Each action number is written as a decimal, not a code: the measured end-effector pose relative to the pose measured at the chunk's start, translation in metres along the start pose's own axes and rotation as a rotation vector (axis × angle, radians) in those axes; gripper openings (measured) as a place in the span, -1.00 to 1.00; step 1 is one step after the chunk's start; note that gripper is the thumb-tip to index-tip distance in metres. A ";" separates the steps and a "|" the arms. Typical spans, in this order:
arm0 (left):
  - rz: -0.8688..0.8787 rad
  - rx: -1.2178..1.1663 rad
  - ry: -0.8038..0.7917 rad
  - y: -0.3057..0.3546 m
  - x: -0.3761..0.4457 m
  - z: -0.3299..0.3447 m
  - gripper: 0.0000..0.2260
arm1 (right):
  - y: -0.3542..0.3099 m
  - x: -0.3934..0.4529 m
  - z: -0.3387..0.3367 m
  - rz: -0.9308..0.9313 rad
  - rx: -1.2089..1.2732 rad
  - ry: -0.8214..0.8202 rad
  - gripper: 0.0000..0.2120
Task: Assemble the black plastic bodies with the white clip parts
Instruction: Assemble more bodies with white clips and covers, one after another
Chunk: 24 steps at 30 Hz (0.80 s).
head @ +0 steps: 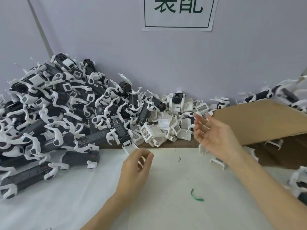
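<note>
White tabletop [66,205], both hands empty

A factory assembly station: heaped black plastic bodies with white clips [54,113] on a white-covered desk [166,205], printed paper wall sign [178,13] above.

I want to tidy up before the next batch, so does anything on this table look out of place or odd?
One stray: a small green scrap lies on the white table cover, in front of both hands, matching none of the black and white parts. Two thin dark bits lie nearby. The cardboard flap sags over loose white clips on the right.
</note>
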<state>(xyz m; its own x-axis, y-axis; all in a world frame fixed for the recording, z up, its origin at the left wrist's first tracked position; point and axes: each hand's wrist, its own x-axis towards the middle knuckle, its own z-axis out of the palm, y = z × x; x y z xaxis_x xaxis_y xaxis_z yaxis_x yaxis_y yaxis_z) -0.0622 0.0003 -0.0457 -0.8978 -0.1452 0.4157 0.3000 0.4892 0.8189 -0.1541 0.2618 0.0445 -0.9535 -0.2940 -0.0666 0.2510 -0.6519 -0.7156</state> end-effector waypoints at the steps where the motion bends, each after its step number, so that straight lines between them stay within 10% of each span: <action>1: 0.099 0.205 0.107 -0.003 0.002 -0.001 -0.94 | 0.008 0.000 0.000 0.027 -0.019 -0.004 -0.71; 5: 0.220 0.790 0.279 -0.013 0.037 -0.022 -0.61 | 0.035 -0.005 -0.005 0.086 -0.064 -0.014 -0.73; 12: 0.201 1.342 -0.044 -0.012 0.103 -0.045 -0.64 | 0.059 -0.019 -0.015 0.159 -0.059 0.045 -0.74; 15: 0.397 1.299 -0.019 -0.013 0.105 -0.039 -0.91 | 0.061 -0.026 -0.021 0.172 -0.075 0.052 -0.73; 19: 0.592 1.028 0.077 -0.010 0.106 -0.040 -0.79 | 0.062 -0.034 -0.022 0.197 -0.081 0.045 -0.72; 24: 0.367 0.240 0.192 0.028 0.085 -0.031 -0.89 | 0.066 -0.048 -0.023 0.215 -0.095 0.001 -0.62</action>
<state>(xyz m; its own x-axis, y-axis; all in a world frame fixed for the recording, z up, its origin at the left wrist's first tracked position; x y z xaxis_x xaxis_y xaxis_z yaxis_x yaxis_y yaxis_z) -0.1204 -0.0253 0.0248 -0.6636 -0.0710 0.7447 0.4831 0.7194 0.4990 -0.0954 0.2492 -0.0153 -0.8801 -0.4178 -0.2255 0.4314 -0.5056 -0.7472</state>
